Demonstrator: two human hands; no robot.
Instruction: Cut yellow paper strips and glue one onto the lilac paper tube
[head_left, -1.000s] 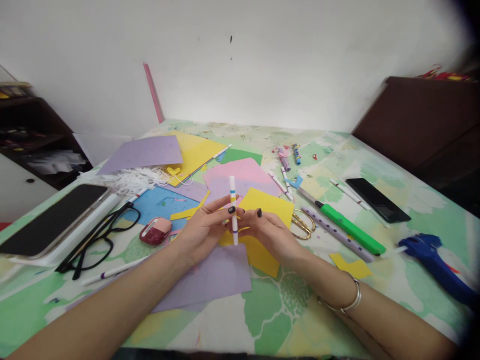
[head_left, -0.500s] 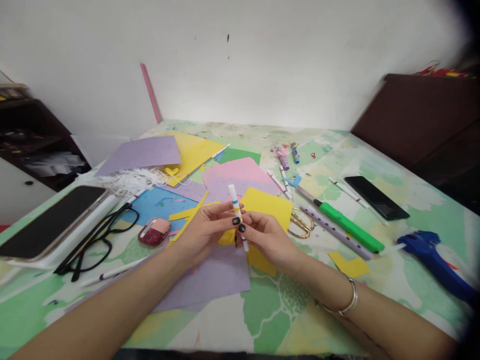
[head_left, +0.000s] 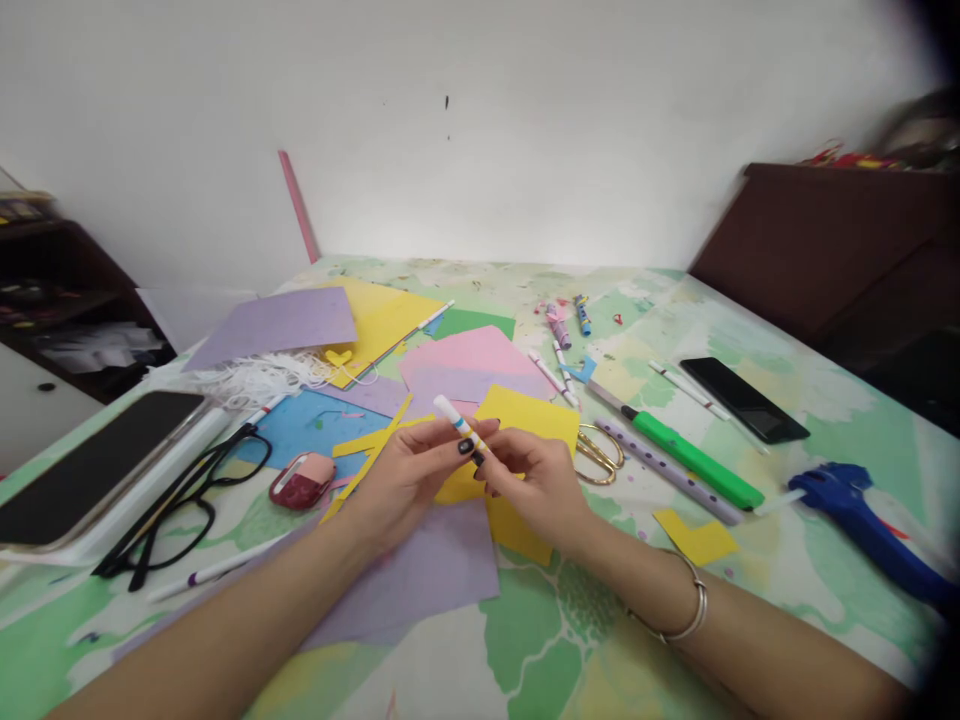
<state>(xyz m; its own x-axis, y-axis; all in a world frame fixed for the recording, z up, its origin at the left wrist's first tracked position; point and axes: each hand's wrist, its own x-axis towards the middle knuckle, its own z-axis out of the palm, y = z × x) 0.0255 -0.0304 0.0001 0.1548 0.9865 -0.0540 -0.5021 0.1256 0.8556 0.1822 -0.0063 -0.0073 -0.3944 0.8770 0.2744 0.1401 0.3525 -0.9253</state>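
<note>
Head view: the white marker (head_left: 450, 412), nearly upright a second ago, now slants, its cap end leaning up toward the surface's far left corner and its lower end hidden behind fingers. The left hand (head_left: 405, 475) pinches it between thumb and fingers; the right hand (head_left: 536, 485) closes its fingers around the lower part. Both hands are therefore occupied turning it, above the yellow sheet (head_left: 529, 415) and purple sheet (head_left: 442, 575), nearer the near edge of the surface (head_left: 525, 640) than the far one.
</note>
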